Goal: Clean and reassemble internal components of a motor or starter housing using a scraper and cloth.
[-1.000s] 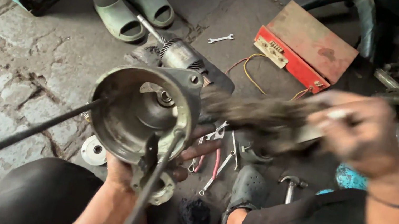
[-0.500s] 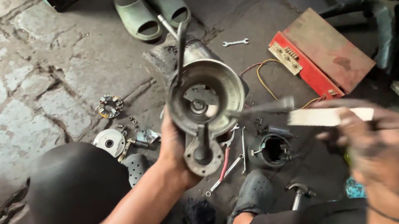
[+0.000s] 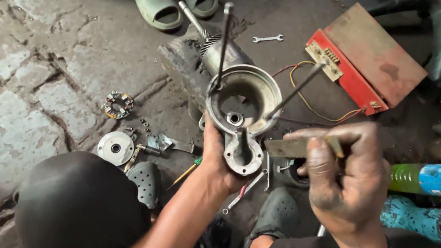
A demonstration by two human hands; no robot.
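The metal motor housing (image 3: 242, 118) is held above the stone floor (image 3: 37, 53), open and stripped — two long through-bolts (image 3: 222, 47) stand in it. The left hand (image 3: 220, 162) grips its lower lug; the right hand (image 3: 341, 178) is closed on a flat brush handle (image 3: 293, 147). Removed parts — brush plate (image 3: 117, 105), round cover (image 3: 115, 147), armature (image 3: 214, 52) — lie on the floor, unfitted.

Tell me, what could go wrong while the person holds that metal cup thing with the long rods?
1. The left hand grips the housing only by its lower lug, so the greasy part might slip and fall on the foot below.
2. Two long rods stick up from the housing toward the face; tilting it could poke someone.
3. The right hand holds a flat brush close to the rim, so the fingers could scrape on metal edges.
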